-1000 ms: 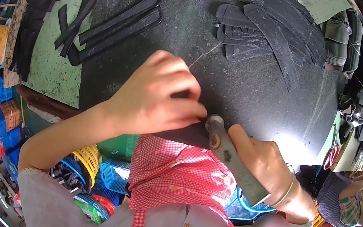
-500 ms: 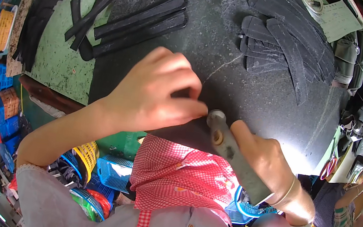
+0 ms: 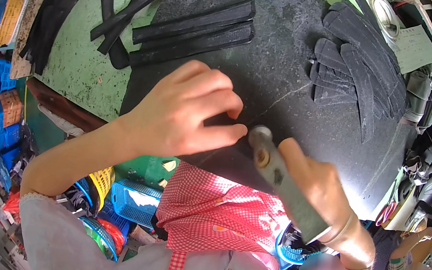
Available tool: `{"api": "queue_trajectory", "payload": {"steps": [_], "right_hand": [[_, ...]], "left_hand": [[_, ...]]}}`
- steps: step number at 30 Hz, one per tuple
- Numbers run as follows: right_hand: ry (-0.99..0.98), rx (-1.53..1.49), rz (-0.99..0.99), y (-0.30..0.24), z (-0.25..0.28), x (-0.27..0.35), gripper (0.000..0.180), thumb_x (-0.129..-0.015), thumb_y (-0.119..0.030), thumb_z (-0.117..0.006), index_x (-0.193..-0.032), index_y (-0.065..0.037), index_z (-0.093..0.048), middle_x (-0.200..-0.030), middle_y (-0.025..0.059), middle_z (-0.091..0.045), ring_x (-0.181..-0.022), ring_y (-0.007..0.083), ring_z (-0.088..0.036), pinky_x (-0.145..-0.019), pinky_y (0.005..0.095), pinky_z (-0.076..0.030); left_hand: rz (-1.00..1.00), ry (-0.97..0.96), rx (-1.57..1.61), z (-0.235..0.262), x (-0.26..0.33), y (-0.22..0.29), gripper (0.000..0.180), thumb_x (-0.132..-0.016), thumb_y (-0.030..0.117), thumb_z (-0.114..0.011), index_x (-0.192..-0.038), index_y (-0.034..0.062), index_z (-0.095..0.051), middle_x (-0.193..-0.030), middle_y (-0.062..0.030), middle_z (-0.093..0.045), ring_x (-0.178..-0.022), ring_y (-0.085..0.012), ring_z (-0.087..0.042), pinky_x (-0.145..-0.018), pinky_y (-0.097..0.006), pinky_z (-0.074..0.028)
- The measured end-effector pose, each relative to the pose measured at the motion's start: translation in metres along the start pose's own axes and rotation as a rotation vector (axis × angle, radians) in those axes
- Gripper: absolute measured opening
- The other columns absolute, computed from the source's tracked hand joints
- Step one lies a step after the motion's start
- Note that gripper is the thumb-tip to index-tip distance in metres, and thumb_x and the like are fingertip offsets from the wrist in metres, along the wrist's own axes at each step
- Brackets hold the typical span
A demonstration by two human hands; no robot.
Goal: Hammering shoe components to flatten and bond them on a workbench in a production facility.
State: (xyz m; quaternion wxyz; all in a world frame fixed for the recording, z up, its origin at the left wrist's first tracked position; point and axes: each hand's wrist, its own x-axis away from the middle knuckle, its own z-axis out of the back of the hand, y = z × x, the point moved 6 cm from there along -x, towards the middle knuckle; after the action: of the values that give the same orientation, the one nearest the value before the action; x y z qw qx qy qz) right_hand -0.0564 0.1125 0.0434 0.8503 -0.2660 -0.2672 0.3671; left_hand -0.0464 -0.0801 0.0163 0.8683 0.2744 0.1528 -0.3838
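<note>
My right hand [image 3: 318, 188] is wrapped round a hammer, its long grey metal head [image 3: 289, 189] slanting across in front of the fingers. The round end of the head is low over the black mat [image 3: 276, 37], close to my left fingertips. My left hand [image 3: 188, 113] is curled over the mat, thumb and fingers drawn together. Something dark lies under these fingers, but it blends with the mat and I cannot make it out. Beyond my left hand, black strips [image 3: 196, 30] with folded edges lie side by side.
More black strips [image 3: 124, 16] cross on the green tabletop [image 3: 78, 62] at the left. A pile of black strips [image 3: 363, 62] rests at the right, near a paper sheet [image 3: 415, 49] and red-handled scissors [image 3: 386, 212]. Blue baskets [image 3: 131, 203] stand below the table edge. Another person [image 3: 404, 266] is at the right.
The view has shifted, so the strips and mat appear further right and slightly lower. My hands keep nearly the same place, the hammer's end still beside my left fingertips.
</note>
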Motion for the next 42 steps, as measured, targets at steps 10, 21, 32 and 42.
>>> {"api": "queue_trajectory", "payload": {"steps": [10, 21, 32, 42], "right_hand": [[-0.056, -0.016, 0.004, -0.012, 0.003, -0.023, 0.021, -0.095, -0.009, -0.065, -0.109, -0.002, -0.051, -0.081, 0.0185, -0.066, -0.074, 0.0399, -0.072, -0.061, 0.0491, -0.056], [0.019, -0.08, -0.024, -0.017, 0.009, -0.04, 0.026, -0.094, -0.008, -0.065, -0.114, -0.002, -0.05, -0.078, 0.0216, -0.065, -0.075, 0.0423, -0.071, -0.064, 0.0507, -0.056], [0.001, -0.074, 0.096, -0.028, 0.005, -0.05, 0.032, -0.091, -0.011, -0.067, -0.116, -0.001, -0.049, -0.079, 0.0225, -0.065, -0.075, 0.045, -0.07, -0.065, 0.0529, -0.055], [0.061, -0.177, 0.087, -0.029, 0.0, -0.059, 0.012, -0.098, 0.001, -0.068, -0.107, 0.001, -0.06, -0.087, 0.0191, -0.054, -0.075, 0.047, -0.066, -0.059, 0.0418, -0.05]], "left_hand": [[0.177, -0.022, 0.049, 0.012, 0.009, -0.014, 0.033, -0.061, 0.016, -0.09, -0.093, 0.021, -0.081, -0.096, 0.0032, -0.064, -0.094, -0.0244, -0.06, -0.08, -0.04, -0.047], [0.223, 0.046, 0.048, 0.02, 0.026, -0.022, 0.031, -0.063, 0.015, -0.091, -0.092, 0.0202, -0.08, -0.097, 0.0035, -0.066, -0.095, -0.025, -0.06, -0.082, -0.039, -0.045], [0.257, 0.088, -0.132, 0.025, 0.033, -0.011, 0.031, -0.066, 0.02, -0.09, -0.094, 0.0223, -0.08, -0.098, 0.005, -0.067, -0.096, -0.0243, -0.059, -0.085, -0.041, -0.043], [0.371, 0.149, -0.186, 0.024, 0.045, 0.003, 0.025, -0.073, 0.018, -0.088, -0.095, 0.0203, -0.076, -0.097, 0.0078, -0.066, -0.095, -0.0222, -0.058, -0.088, -0.042, -0.04]]}}
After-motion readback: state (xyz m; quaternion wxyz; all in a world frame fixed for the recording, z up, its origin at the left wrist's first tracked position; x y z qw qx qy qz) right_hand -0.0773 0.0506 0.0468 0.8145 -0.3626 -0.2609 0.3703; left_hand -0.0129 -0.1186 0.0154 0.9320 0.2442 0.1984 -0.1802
